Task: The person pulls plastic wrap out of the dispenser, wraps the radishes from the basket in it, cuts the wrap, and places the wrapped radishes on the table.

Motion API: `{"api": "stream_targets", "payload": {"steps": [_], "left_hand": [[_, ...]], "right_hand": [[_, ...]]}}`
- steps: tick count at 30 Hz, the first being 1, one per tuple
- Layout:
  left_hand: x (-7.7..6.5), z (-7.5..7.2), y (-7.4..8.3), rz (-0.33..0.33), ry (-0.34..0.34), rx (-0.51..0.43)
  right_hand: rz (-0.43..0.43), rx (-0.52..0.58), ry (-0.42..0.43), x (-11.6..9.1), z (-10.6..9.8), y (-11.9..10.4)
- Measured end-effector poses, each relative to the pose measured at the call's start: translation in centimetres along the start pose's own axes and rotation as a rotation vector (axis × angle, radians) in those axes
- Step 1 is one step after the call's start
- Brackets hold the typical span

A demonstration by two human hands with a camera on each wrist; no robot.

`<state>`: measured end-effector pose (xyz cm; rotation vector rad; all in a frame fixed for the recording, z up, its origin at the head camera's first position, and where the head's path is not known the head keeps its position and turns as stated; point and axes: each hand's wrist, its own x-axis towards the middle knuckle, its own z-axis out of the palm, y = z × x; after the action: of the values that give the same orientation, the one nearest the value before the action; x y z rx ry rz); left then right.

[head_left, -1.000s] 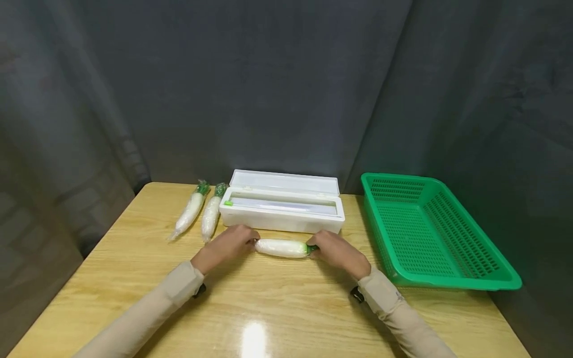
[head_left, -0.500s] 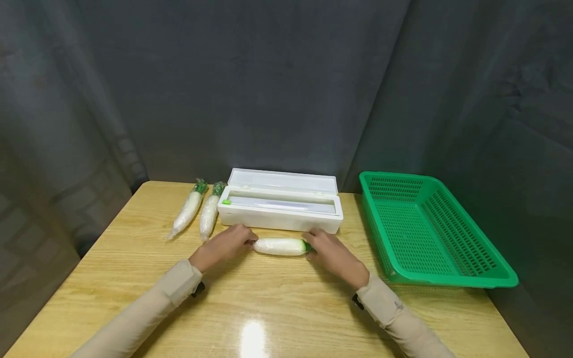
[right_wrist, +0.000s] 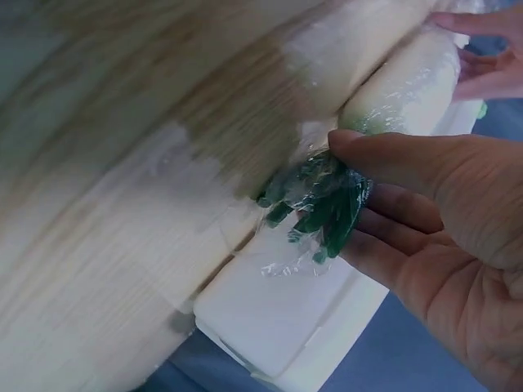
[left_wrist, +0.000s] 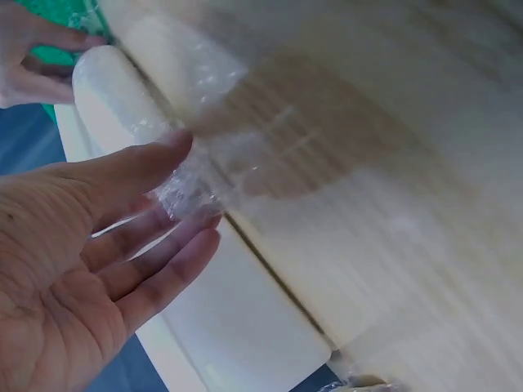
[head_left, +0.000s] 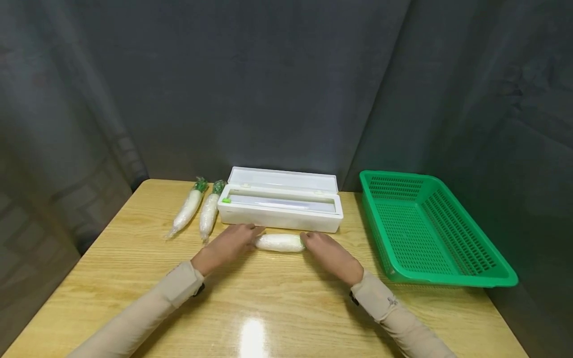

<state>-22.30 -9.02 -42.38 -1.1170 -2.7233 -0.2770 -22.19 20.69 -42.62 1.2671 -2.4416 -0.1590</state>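
A white radish wrapped in clear plastic film lies crosswise on the wooden table, close in front of a white cling film box. At its root end my left hand pinches the gathered film between thumb and fingers. My right hand holds the opposite end, with the thumb over the film-covered green leaf stubs; from the head view those stubs are mostly hidden behind that hand. The box's lid stands raised at the back, and a green slider sits on its left side.
Two more film-wrapped radishes lie left of the box, leafy ends pointing away. To the right stands a green plastic basket with slotted walls. A dark curtain hangs behind the table.
The radish has shifted slightly away from me, nearer the box. My right hand has moved a little left over the leaf end, covering the green stubs that showed before.
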Motion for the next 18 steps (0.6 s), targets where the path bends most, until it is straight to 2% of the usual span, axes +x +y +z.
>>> {"api": "stream_targets", "payload": {"steps": [5,8,11,14,18], "left_hand": [[-0.4,1.1,0.1,0.113,0.056,0.234],[-0.7,1.5,0.1,0.152,0.075,0.315],[-0.7,1.6,0.2,0.161,0.126,0.337],[-0.5,1.6,0.2,0.181,0.179,0.378],[-0.5,1.5,0.2,0.208,0.204,0.418]], "right_hand": [[-0.019,0.276,-0.074,-0.2,-0.9,0.5],[-0.035,0.359,-0.129,-0.4,-1.4,0.6],[-0.019,0.379,-0.144,-0.4,-1.5,0.5],[0.031,0.362,-0.102,-0.3,-1.5,0.2],[0.098,0.29,-0.042,-0.5,-1.3,-0.5]]}}
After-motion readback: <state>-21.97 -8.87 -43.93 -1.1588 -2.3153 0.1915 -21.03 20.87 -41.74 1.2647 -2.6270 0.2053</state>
